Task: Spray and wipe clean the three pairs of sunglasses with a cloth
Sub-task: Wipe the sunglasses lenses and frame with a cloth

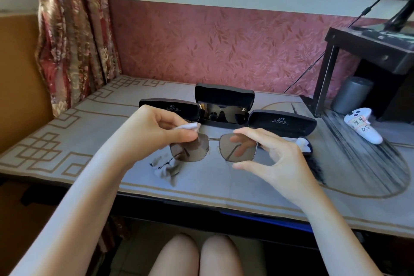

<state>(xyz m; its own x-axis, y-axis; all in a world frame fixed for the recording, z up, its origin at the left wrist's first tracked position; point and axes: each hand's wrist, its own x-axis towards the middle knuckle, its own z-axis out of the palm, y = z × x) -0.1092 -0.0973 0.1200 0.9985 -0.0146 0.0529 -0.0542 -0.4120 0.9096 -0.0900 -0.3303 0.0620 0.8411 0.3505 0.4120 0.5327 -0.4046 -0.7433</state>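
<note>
A pair of thin metal-framed sunglasses [212,147] with brown lenses hangs above the table mat. My right hand [275,152] pinches the right lens rim between thumb and fingers. My left hand [161,127] pinches a small white cloth [188,127] against the upper edge of the left lens. A second pair, black-framed sunglasses [220,111], lies in the open middle case [224,96]. Two more open black cases stand at the left [170,108] and right [282,122]; what they hold is hidden.
A crumpled grey cloth [167,167] lies on the mat under the glasses. A white cloth [302,142] sits by the right case. At the right are a white game controller [363,124], a grey cylinder [351,94] and a dark monitor stand [367,49]. The table's front edge [201,199] is close to my knees.
</note>
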